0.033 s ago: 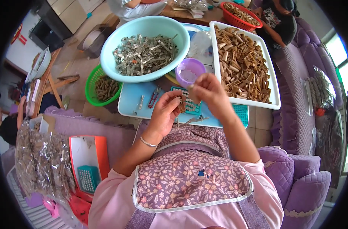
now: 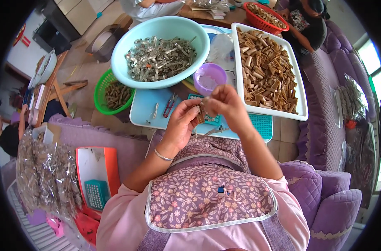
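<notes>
My left hand (image 2: 183, 119) is closed round a small brown plastic casing (image 2: 201, 117), like those heaped in the white tray. Fingers pinched, my right hand (image 2: 224, 103) meets the casing's upper end; what sits between those fingertips is too small and hidden to name. Beneath both hands lies a teal pegged rack (image 2: 213, 120) holding small round pale parts, partly covered by my fingers. Thin metal strips (image 2: 209, 133) rest at the table's near edge. Left of my left hand, on the light blue tabletop (image 2: 142, 108), are dark-red-handled snips (image 2: 170, 105).
Beyond my hands stand a pale blue basin (image 2: 119, 62) of metal strips, a purple cup (image 2: 217, 75) and a white tray (image 2: 238, 79) of brown casings. A green basket (image 2: 100, 98) is at left, a red basket (image 2: 278, 29) at far right. Other people sit around.
My right hand has come down and in toward the casing, so its fingertips now meet the casing's upper end. My left hand has hardly moved.
</notes>
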Motion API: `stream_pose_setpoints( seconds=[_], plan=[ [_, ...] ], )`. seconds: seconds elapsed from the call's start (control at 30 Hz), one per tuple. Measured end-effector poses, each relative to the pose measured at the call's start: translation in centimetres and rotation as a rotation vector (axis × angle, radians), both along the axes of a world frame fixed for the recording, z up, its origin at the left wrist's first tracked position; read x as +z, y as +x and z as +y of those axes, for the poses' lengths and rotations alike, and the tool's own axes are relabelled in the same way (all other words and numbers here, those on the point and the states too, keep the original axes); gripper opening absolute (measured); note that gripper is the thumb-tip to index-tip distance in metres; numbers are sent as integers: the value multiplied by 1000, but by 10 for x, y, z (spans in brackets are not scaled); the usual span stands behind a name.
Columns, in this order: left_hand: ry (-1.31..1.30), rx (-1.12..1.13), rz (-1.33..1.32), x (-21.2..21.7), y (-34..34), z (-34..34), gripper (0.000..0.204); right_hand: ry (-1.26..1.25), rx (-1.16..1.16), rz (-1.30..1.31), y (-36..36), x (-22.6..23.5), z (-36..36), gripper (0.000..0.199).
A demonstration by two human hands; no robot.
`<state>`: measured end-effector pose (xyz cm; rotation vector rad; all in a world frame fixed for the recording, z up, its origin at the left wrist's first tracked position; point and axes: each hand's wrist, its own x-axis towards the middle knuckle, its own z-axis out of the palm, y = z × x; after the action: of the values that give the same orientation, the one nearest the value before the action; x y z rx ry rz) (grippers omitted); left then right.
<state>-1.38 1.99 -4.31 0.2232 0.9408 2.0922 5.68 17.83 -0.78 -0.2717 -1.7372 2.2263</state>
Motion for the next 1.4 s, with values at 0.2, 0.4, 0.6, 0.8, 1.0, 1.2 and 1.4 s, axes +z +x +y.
stream_pose_setpoints(
  seconds=[0.2,0.4,0.6,0.8,1.0,1.2,1.4],
  plan=[
    [-22,35,21,-10,0,-9,16,255,-13,-211,9,-16,-18,27],
    [-56,98,78,-19,-3,-8,25,137,-150,-147,13,-26,-29,27],
    [20,118,178,-29,-6,-6,34,358,-190,-44,14,-38,-44,27],
    [5,111,240,-36,-10,-8,37,483,-160,-35,12,-24,-50,26],
    [-90,72,375,-23,-12,-17,38,561,-156,-51,18,-23,-48,28],
    [-255,-3,869,0,-20,-42,29,773,-38,26,30,-10,-48,37],
    [-442,19,891,-9,1,-58,26,968,-47,-2,37,-29,-65,24]
  ],
)
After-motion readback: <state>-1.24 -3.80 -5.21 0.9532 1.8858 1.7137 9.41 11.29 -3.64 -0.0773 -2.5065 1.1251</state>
